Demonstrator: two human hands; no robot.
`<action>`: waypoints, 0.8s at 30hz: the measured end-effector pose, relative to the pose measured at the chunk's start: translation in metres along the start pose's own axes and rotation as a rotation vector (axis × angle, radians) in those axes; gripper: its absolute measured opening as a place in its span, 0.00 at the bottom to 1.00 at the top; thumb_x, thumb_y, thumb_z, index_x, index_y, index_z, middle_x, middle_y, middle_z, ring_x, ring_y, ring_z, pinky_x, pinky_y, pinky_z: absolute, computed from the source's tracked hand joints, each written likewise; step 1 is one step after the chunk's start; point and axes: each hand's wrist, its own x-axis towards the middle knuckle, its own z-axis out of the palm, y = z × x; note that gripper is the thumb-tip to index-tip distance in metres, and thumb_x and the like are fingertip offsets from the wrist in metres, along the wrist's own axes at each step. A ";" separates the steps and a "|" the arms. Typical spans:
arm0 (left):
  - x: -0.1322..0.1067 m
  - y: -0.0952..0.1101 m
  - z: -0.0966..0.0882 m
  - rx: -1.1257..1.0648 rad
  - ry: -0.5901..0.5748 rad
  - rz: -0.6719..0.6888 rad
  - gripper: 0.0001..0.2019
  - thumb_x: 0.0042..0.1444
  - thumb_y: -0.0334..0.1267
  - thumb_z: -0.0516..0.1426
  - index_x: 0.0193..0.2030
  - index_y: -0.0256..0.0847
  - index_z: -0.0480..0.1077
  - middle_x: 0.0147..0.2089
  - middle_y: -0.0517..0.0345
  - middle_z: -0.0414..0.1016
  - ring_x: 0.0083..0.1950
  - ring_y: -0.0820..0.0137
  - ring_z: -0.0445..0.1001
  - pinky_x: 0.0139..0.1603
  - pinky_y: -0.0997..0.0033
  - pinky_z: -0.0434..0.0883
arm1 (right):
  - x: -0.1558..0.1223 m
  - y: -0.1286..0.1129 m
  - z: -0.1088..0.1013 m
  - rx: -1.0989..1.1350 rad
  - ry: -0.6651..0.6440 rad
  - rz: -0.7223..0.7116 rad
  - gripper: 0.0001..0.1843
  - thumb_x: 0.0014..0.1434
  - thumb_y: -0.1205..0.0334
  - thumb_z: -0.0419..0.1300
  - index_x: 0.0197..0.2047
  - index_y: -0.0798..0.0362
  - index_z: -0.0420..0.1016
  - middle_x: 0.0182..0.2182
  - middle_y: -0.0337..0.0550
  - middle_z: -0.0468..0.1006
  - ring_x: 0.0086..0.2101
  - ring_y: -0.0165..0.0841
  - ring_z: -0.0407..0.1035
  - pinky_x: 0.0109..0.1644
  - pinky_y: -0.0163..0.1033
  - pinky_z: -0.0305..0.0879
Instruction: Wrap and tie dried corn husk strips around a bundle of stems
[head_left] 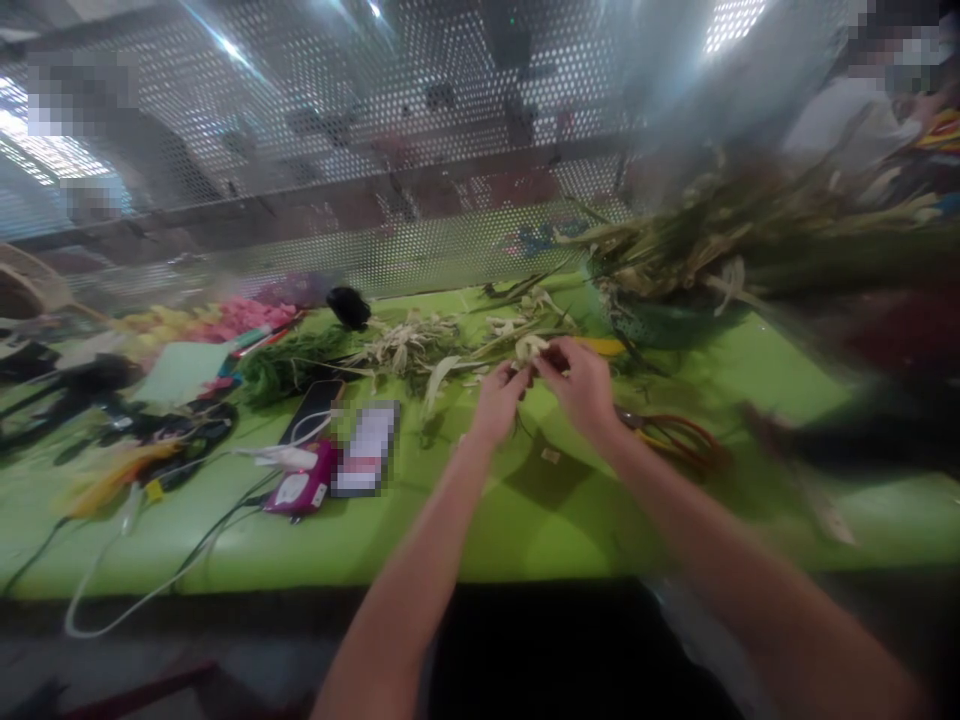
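Note:
Both my hands meet over a bright green table (540, 520). My left hand (497, 402) and my right hand (581, 385) pinch a small pale flower bud (529, 349) between their fingertips, with a thin stem hanging below it. Just beyond the hands lies a row of pale buds and green stems (420, 350). Red-handled scissors (679, 437) lie beside my right wrist.
A large heap of wilted stems and leaves (742, 240) fills the back right. To the left lie a dark phone (311, 408), a pink power bank (300, 485) with white cables, pink and yellow flowers (225, 320) and dark clutter. A perforated metal screen (375, 150) backs the table. A person stands at top right.

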 end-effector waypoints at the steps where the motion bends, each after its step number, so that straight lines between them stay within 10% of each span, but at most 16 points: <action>1: 0.000 0.001 0.000 -0.047 0.038 -0.018 0.11 0.54 0.44 0.60 0.31 0.38 0.69 0.27 0.62 0.65 0.28 0.77 0.60 0.30 0.75 0.57 | -0.001 -0.001 0.000 0.028 -0.007 -0.003 0.04 0.58 0.61 0.61 0.36 0.51 0.74 0.31 0.43 0.79 0.33 0.35 0.70 0.36 0.38 0.64; 15: 0.000 0.011 0.003 -0.360 0.269 -0.176 0.12 0.45 0.40 0.64 0.28 0.37 0.67 0.22 0.66 0.62 0.23 0.79 0.60 0.26 0.76 0.57 | -0.003 0.003 0.015 0.460 -0.140 0.341 0.09 0.53 0.57 0.64 0.31 0.54 0.76 0.28 0.40 0.78 0.28 0.32 0.68 0.34 0.37 0.63; 24: 0.002 0.007 -0.005 0.212 0.110 -0.028 0.05 0.51 0.35 0.56 0.26 0.38 0.67 0.25 0.63 0.64 0.29 0.74 0.59 0.32 0.72 0.57 | -0.004 -0.002 0.003 0.088 -0.100 -0.207 0.04 0.59 0.66 0.60 0.34 0.52 0.77 0.34 0.44 0.78 0.36 0.35 0.71 0.41 0.38 0.65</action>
